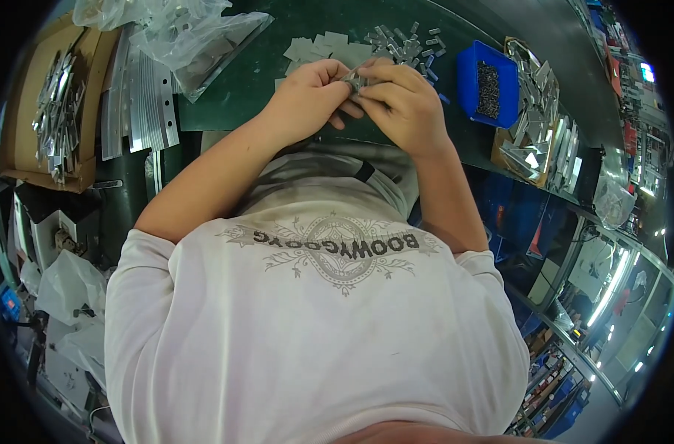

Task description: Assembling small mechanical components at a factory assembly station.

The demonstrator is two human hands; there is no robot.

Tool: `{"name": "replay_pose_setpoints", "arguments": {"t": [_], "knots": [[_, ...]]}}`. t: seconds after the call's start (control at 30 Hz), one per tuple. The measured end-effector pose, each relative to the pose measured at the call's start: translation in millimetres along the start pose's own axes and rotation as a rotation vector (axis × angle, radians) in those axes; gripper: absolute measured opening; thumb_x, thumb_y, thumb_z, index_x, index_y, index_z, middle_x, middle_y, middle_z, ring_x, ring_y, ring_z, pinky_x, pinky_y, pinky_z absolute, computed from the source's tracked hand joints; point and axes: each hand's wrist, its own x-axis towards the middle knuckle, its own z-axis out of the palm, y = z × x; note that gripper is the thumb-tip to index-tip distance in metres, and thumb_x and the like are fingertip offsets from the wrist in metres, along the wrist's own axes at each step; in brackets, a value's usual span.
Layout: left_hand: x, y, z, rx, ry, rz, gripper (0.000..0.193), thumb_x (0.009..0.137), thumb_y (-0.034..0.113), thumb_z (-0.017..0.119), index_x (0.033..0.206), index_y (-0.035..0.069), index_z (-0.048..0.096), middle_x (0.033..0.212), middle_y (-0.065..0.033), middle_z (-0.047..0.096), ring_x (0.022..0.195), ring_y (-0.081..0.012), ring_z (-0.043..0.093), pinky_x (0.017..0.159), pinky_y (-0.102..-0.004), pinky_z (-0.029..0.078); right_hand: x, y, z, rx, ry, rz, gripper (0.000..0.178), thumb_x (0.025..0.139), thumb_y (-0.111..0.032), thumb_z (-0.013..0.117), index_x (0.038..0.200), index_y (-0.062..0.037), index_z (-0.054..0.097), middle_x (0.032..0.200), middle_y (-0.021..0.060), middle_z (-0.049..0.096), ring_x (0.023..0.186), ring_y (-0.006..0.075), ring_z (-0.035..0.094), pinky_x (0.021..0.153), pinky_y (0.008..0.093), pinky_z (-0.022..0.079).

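My left hand (307, 100) and my right hand (402, 103) meet over the dark green table (277, 74), fingertips pinched together on a small grey metal part (355, 80). Most of the part is hidden by my fingers. Just beyond my hands lies a heap of small metal pieces (403, 46) and several flat pale squares (318, 50). My white shirt fills the lower part of the view.
A blue bin (466, 70) of small dark screws stands to the right, next to a cardboard box of shiny metal brackets (537, 126). Left are long metal strips (141, 96), clear plastic bags (189, 33) and a cardboard box of metal parts (52, 111).
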Motion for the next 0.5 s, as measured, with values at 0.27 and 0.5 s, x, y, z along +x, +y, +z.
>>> {"name": "replay_pose_setpoints", "arguments": {"t": [0.27,0.5], "knots": [[-0.7,1.8,0.3,-0.016,0.012,-0.008,0.019,0.092,0.011,0.047,0.101,-0.001,0.057,0.092,-0.0081,0.064,0.08,-0.014,0.067,0.059,-0.024,0.053,1.6,-6.1,-2.7,-0.044,-0.022,0.006,0.017,0.064,0.0,0.076,0.079,-0.0045,0.069,0.097,0.0086,0.067,0.09,0.0242,0.066,0.077,0.0311,0.053],[-0.2,1.5,0.5,-0.04,0.036,-0.033,0.018,0.093,0.011,0.048,0.102,0.001,0.058,0.091,-0.0064,0.064,0.081,-0.0162,0.068,0.059,-0.0253,0.052,0.4,-3.7,-4.8,-0.08,-0.036,-0.092,0.018,0.067,-0.001,0.072,0.085,-0.0019,0.07,0.103,0.0095,0.067,0.091,0.024,0.065,0.077,0.0322,0.053]]}}
